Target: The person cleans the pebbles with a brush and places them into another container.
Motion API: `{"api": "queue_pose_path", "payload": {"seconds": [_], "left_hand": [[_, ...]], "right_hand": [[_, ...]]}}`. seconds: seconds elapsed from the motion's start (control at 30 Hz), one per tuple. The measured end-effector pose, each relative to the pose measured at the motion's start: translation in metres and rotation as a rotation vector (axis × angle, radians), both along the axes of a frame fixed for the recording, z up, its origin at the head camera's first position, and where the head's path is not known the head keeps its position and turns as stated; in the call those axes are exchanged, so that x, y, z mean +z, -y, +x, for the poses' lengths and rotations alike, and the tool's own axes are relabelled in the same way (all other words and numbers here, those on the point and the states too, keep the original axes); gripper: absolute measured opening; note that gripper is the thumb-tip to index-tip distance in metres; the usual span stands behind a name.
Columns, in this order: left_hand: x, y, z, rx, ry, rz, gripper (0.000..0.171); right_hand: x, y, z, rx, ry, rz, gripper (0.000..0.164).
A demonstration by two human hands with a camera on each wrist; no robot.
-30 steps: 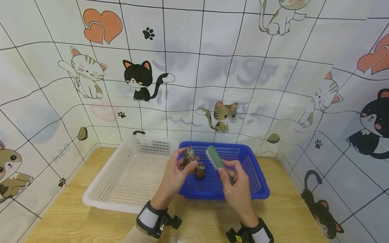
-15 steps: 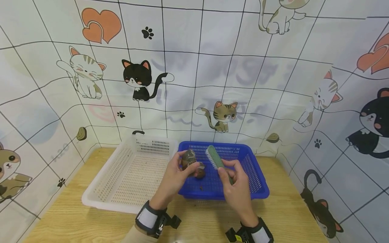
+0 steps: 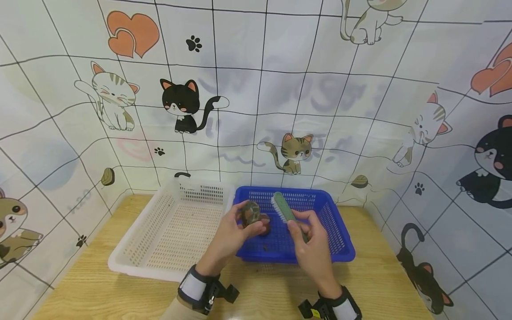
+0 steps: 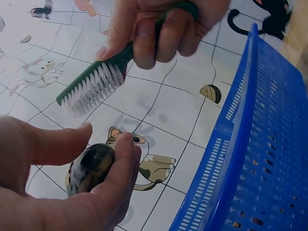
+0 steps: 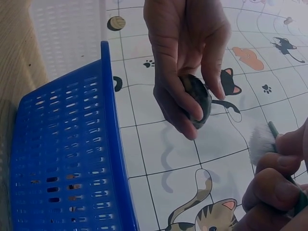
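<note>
My left hand [image 3: 229, 232] holds a rounded, glossy, brown-black mottled piece [image 3: 251, 212], like a pebble or shell, over the left part of the blue basket [image 3: 335, 218]. In the left wrist view its dark end [image 4: 96, 159] shows between thumb and fingers. My right hand [image 3: 314, 242] grips a green scrub brush [image 3: 284, 207] by its handle, white bristles [image 4: 91, 90] facing left. A gap separates the bristles from the mottled piece. Behind the left fingertips, a brown rounded piece [image 3: 266, 226] lies in the blue basket, partly hidden.
A white perforated basket [image 3: 128, 266] stands left of the blue one. Both sit on a wooden table [image 3: 264, 293] against a cat-patterned sheet [image 3: 248, 111]. A small dark crumb [image 3: 265, 247] lies in the blue basket.
The left fingers have turned the mottled piece, so its outline goes from long to rounder and a different side shows. The right hand and brush stay nearly still.
</note>
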State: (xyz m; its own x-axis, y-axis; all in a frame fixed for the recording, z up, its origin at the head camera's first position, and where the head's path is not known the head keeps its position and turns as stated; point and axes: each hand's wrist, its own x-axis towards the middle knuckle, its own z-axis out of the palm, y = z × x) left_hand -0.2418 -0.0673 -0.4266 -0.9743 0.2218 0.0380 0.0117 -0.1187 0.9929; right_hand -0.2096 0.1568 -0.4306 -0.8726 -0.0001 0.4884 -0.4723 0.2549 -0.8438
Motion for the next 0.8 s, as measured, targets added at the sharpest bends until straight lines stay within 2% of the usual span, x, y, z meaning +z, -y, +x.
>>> {"api": "queue_pose_path", "payload": {"seconds": [0.07,0.2,0.3,0.53,0.8], "left_hand": [[0.0013,0.0002,0.0008,-0.065,0.01,0.096,0.08],[0.0035,0.0012,0.0022,-0.13,-0.004,0.192,0.078],[0.0045,0.0016,0.0026,-0.131,-0.015,0.184,0.08],[0.0031,0.0021,0.0033,-0.101,-0.033,0.066,0.08],[0.006,0.0026,0.0048,-0.208,-0.045,0.231,0.071]], "right_hand": [[0.0001,-0.0006,-0.0004,0.003,0.001,-0.001,0.025],[-0.0008,-0.0012,-0.0018,0.01,0.009,-0.003,0.024],[-0.0021,-0.0019,-0.0023,0.009,0.018,0.007,0.025],[-0.0038,-0.001,-0.0023,0.018,0.029,0.036,0.026],[-0.0028,0.0015,-0.0013,0.013,0.026,0.072,0.028]]}}
